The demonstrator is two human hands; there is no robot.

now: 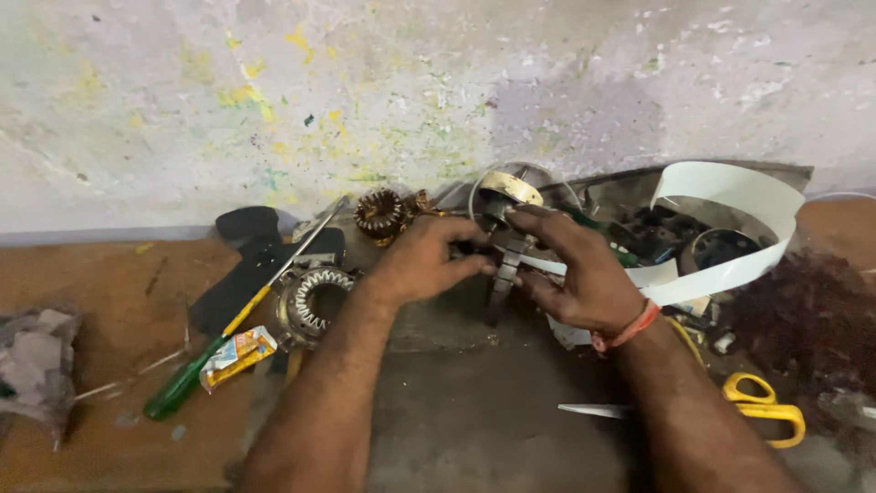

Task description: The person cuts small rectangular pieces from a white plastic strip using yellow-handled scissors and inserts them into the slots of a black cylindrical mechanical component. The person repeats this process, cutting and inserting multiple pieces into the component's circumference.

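At bench centre, by the wall: dark metal part [504, 274], gripped by both hands.
Left hand [424, 260]: fingers closed on part.
Right hand [575, 265]: fingers curled around it.
Nearby: green-handled screwdriver [182, 383], yellow scissors [762, 408].

screwdriver [224, 338], scissors [762, 409], stator ring [315, 299]

We see two bare forearms entering from the bottom edge, both unsleeved up to the frame limit. The left hand [424, 260] carries no ring, band or glove. The right hand [575, 269] is likewise ungloved; at its wrist we note a thin orange-red thread band [628, 330], wound in a couple of strands. Fine dark hair covers both forearms.
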